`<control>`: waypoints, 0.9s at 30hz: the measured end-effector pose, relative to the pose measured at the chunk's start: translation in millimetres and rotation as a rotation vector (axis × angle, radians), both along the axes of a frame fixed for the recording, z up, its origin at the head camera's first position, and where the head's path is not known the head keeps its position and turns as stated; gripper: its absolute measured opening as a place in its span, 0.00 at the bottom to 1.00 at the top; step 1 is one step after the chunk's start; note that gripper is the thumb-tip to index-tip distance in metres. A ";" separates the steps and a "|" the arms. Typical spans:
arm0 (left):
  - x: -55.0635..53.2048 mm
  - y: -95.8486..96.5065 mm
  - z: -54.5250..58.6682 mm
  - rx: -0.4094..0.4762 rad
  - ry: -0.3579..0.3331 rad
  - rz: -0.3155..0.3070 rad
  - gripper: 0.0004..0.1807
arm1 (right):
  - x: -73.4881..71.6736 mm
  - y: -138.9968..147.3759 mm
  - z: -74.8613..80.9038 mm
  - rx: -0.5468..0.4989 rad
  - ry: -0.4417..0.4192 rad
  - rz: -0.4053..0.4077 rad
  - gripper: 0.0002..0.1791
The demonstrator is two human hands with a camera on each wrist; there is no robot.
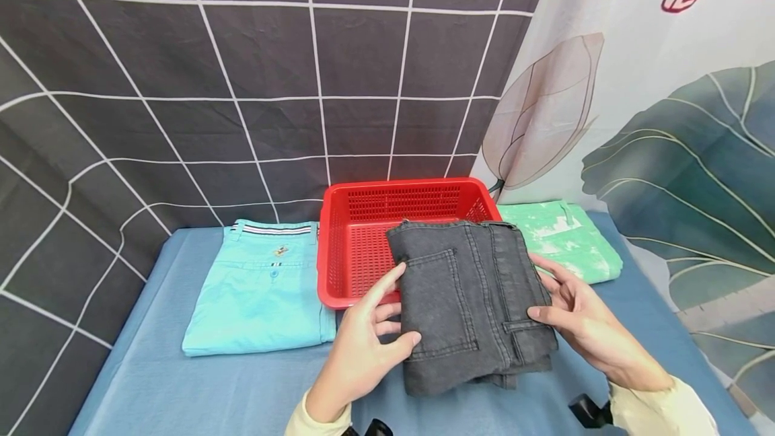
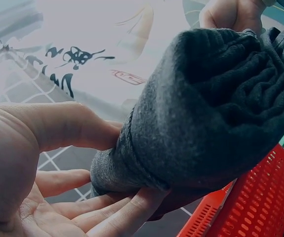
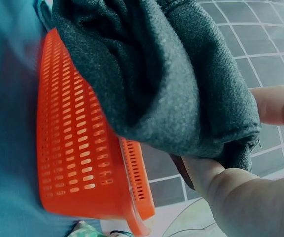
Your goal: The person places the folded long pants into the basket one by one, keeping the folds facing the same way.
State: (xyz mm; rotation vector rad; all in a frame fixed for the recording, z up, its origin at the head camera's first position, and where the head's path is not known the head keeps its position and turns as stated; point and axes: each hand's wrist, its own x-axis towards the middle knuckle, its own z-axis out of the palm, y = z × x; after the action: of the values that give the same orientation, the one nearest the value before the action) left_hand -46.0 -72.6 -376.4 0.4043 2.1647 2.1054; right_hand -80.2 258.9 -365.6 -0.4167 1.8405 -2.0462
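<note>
A folded pair of dark grey jeans (image 1: 466,301) is held up in front of the red basket (image 1: 329,247), its back pocket and a belt loop facing up. My left hand (image 1: 363,342) grips the left edge, thumb over the pocket side and fingers beneath. On the right edge my right hand (image 1: 587,318) pinches the denim with its thumb near the belt loop. Thick layered folds of the jeans (image 2: 181,108) fill the left wrist view. From the right wrist, the bundle (image 3: 157,74) overlaps the basket's perforated side (image 3: 73,133).
Folded light-blue trousers (image 1: 260,301) lie left of the basket on the blue cloth-covered surface (image 1: 151,382). A folded green and white garment (image 1: 572,241) lies to its right. Behind hang a dark grid-patterned cloth (image 1: 260,86) and a white leaf-print curtain (image 1: 636,52).
</note>
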 end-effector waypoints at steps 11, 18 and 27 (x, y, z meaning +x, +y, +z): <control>-2.8 -2.8 2.9 -0.013 0.004 0.026 0.47 | -1.8 -9.0 -1.4 0.024 0.045 -0.006 0.47; -3.7 -4.4 5.3 -0.019 0.006 0.039 0.47 | -3.9 -13.4 -3.7 0.047 0.051 -0.032 0.48; -5.4 -7.0 5.8 -0.034 0.015 0.050 0.46 | -6.7 -18.8 -4.6 -0.027 0.099 -0.021 0.47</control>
State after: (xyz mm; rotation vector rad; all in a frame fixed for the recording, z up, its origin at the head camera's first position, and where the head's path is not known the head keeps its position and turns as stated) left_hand -51.4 -79.6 -370.6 0.3676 2.2385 2.0937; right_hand -86.8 240.1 -370.2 -0.5169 1.8833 -2.1015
